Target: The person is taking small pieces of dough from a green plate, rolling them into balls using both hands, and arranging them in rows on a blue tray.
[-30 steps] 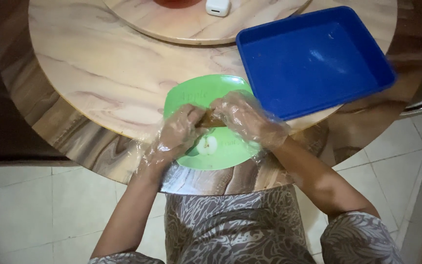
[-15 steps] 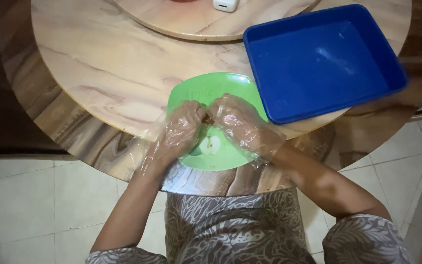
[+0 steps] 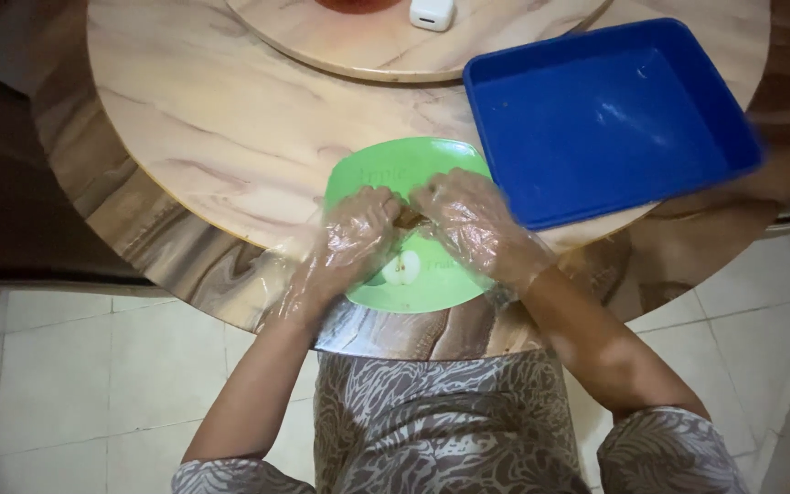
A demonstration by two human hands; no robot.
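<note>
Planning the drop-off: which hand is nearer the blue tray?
Right. The right hand sits on the green cutting board, just beside the blue tray; the left hand is farther away.

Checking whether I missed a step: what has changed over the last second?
Almost nothing. The left hand and right hand, both in clear plastic gloves, stay pressed together on a small brown item over the green cutting board. The blue tray and round table have not moved.

Both hands [image 3: 413,229] have pressed closer together over the small brown piece [image 3: 406,218] on the green board [image 3: 386,174].
</note>
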